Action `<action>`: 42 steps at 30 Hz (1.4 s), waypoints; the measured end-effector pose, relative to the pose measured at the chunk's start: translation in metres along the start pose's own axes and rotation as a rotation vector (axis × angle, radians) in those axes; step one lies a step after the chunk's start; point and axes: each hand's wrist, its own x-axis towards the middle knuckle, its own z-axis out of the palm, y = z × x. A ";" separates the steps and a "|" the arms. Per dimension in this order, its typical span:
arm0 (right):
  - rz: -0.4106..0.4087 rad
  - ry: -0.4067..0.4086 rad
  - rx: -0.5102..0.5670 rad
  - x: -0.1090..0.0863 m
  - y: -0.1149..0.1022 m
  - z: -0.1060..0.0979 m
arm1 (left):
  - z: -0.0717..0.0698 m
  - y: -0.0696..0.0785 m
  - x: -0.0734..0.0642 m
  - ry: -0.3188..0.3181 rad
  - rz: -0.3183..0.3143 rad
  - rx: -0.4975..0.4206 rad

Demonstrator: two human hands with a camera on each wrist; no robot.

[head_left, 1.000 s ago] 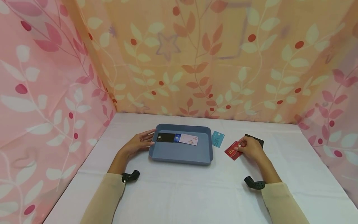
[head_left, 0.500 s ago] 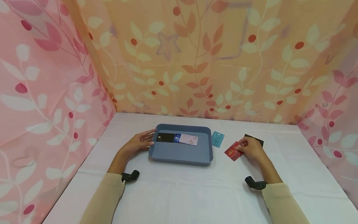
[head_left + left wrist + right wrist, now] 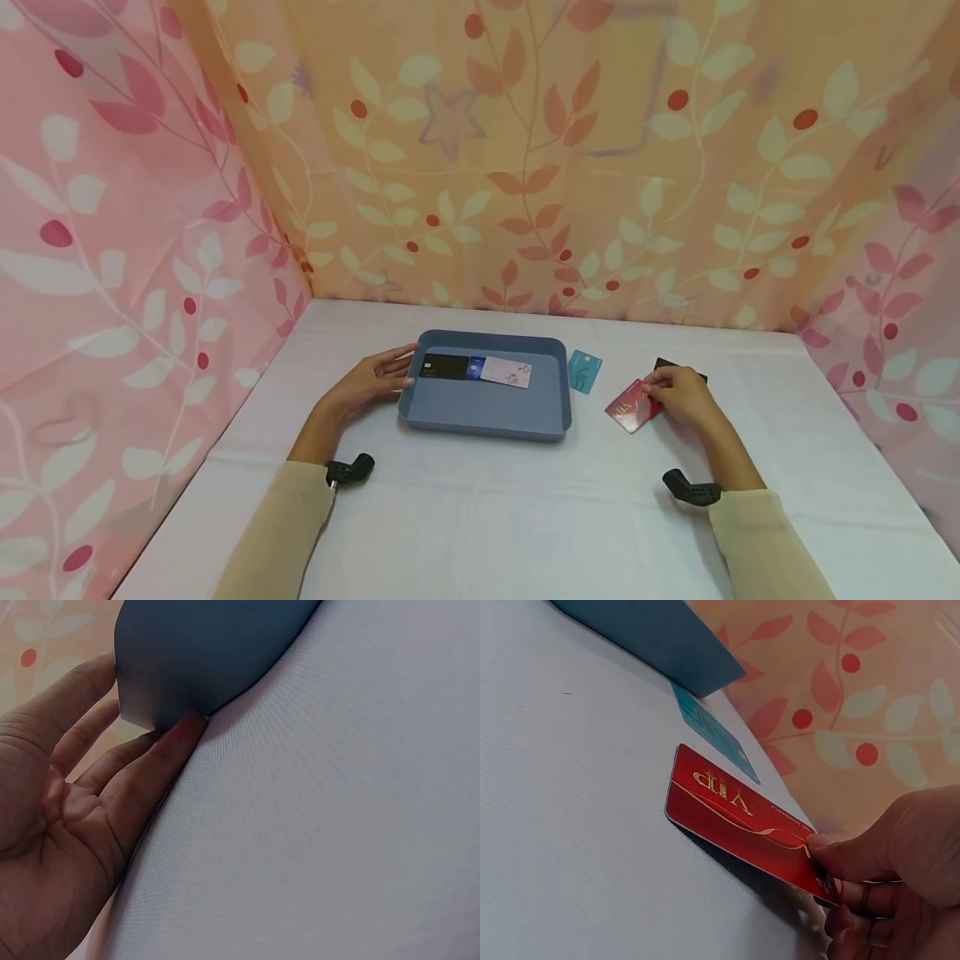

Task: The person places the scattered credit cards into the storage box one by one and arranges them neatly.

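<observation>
In the head view, my right hand pinches the corner of a red VIP card between thumb and fingers. The right wrist view shows the red card slanting up from the white cloth, its held end raised above a shadow. A black card lies partly hidden behind that hand. My left hand has its fingers extended against the left end of a blue-grey tray; the left wrist view shows fingertips touching the tray wall. Inside the tray lie a black card, a blue card and a pale pink floral card.
A teal card lies on the white tablecloth just right of the tray. Leaf-patterned curtains rise behind the table and at both sides.
My right hand has shifted slightly right, drawing the red card along. The card has tilted and now catches the light. My left hand and the tray stay put.
</observation>
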 end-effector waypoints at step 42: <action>0.070 -0.139 0.374 -0.007 -0.032 -0.025 | -0.003 -0.004 0.002 0.024 -0.018 0.006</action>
